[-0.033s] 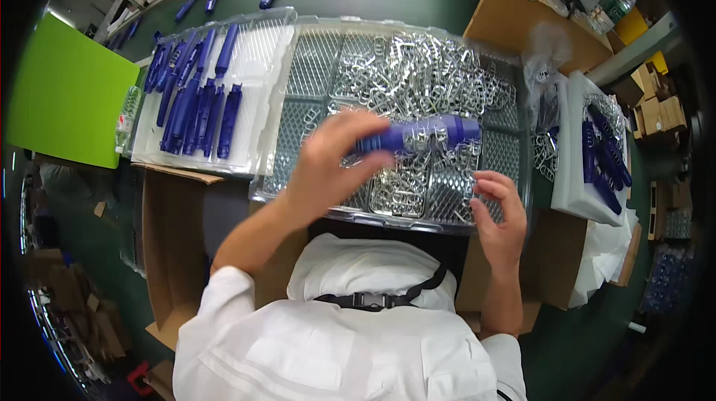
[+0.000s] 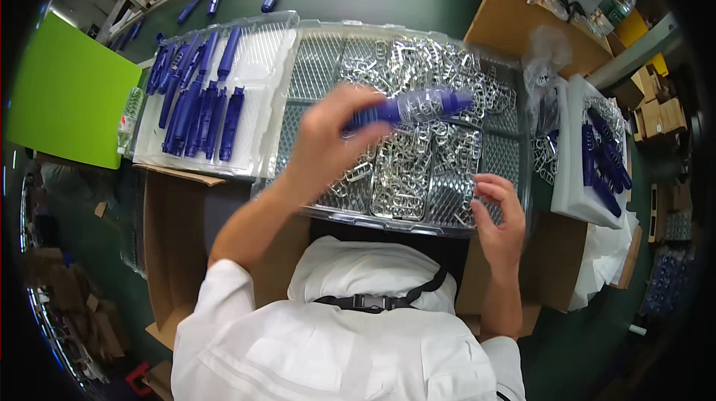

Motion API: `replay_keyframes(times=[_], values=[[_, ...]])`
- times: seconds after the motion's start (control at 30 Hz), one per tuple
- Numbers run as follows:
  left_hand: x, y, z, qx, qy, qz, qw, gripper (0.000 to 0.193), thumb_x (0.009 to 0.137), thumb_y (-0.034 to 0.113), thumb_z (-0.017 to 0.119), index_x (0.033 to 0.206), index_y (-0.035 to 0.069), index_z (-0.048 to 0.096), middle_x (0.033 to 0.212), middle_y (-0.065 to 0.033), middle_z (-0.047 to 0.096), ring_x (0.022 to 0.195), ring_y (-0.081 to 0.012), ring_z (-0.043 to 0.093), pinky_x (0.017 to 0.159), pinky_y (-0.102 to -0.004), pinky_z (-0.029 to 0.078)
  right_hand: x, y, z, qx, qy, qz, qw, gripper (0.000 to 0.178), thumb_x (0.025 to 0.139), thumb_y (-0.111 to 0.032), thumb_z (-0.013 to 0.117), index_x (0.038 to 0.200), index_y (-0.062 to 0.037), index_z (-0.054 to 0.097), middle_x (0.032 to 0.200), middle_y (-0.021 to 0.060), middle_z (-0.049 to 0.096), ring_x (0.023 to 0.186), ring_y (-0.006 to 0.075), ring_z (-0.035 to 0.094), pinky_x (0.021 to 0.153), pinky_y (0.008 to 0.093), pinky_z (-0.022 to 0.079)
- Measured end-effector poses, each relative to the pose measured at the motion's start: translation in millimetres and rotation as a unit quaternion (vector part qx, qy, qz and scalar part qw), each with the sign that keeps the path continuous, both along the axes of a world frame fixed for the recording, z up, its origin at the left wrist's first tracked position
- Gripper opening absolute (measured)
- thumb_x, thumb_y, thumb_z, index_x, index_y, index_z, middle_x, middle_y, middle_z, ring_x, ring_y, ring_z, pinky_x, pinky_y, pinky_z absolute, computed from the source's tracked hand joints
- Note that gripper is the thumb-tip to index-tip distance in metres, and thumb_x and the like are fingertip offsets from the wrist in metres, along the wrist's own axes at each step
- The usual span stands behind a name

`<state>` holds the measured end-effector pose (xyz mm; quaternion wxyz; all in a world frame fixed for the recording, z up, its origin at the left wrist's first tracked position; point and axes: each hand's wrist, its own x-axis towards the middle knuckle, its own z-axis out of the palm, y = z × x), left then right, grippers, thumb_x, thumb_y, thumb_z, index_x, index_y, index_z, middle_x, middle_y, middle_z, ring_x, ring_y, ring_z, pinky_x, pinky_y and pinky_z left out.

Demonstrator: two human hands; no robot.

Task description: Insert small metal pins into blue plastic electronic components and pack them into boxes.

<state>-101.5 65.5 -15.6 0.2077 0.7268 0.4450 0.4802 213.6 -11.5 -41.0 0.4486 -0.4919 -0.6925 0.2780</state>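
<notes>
My left hand (image 2: 332,133) is closed round one end of a long blue plastic casing (image 2: 429,106), blurred by motion. The casing points to the right above a clear plastic tray (image 2: 306,69) with compartments. Shiny metal clips (image 2: 440,58), shaped like small loops, lie heaped in the tray beneath it; some seem to show on or through the casing, but the blur hides which. At the tray's front right corner, my right hand (image 2: 500,215) is half curled with thumb and fingertips apart, and I make out nothing between them.
Several blue casings (image 2: 198,106) lie in a white tray on the left, beside a clear bottle (image 2: 129,119). More rest on a white foam block (image 2: 582,99) at right. Cardboard boxes (image 2: 175,252) stand below the near edge. A green panel (image 2: 67,92) rises at far left.
My left hand has moved slightly away from me and to the left with the blue casing, which tilts up more at its right end. My right hand has barely moved.
</notes>
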Motion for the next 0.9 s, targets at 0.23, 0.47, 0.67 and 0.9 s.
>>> replay_keyframes(times=[0.23,0.47,0.67,0.9], values=[[-114.5,240.2,1.4,0.155,0.094,0.249,0.951,0.053,0.098,0.038,0.077,0.134,0.000,0.070,0.116,-0.0155,0.076,0.105,-0.0202,0.071,0.093,-0.0343,0.056,-2.5,6.3,-9.6,-0.021,-0.047,-0.014,0.999,0.024,0.090,0.008,0.071,0.112,0.0010,0.069,0.122,0.0127,0.072,0.103,0.0231,0.070,0.088,0.0325,0.055],[-164.2,76.3,36.4,0.091,-0.232,0.215,0.944,0.030,0.110,0.019,0.059,0.127,-0.002,0.072,0.122,-0.0091,0.075,0.115,-0.0164,0.067,0.107,-0.0291,0.048,6.6,3.5,-25.9,0.022,-0.194,-0.042,0.980,0.025,0.088,0.003,0.074,0.112,0.0002,0.069,0.118,0.0142,0.072,0.110,0.0334,0.070,0.094,0.0410,0.057],[-314.4,-148.6,-100.4,0.045,-0.179,0.486,0.854,0.027,0.112,0.020,0.054,0.106,0.001,0.072,0.100,-0.0029,0.071,0.094,-0.0120,0.062,0.092,-0.0283,0.050,-12.0,15.7,-38.4,0.098,-0.440,0.030,0.892,0.037,0.089,-0.010,0.078,0.123,-0.0005,0.067,0.141,0.0153,0.064,0.128,0.0389,0.057,0.110,0.0506,0.045],[-406.1,-465.5,-340.1,-0.389,0.025,0.640,0.662,0.038,0.091,0.022,0.076,0.125,0.004,0.076,0.118,-0.0208,0.078,0.113,-0.0320,0.074,0.099,-0.0422,0.056,-14.9,58.0,-66.9,0.101,-0.446,0.061,0.887,0.027,0.096,-0.008,0.072,0.122,-0.0028,0.070,0.133,0.0209,0.067,0.114,0.0413,0.065,0.101,0.0462,0.053]])
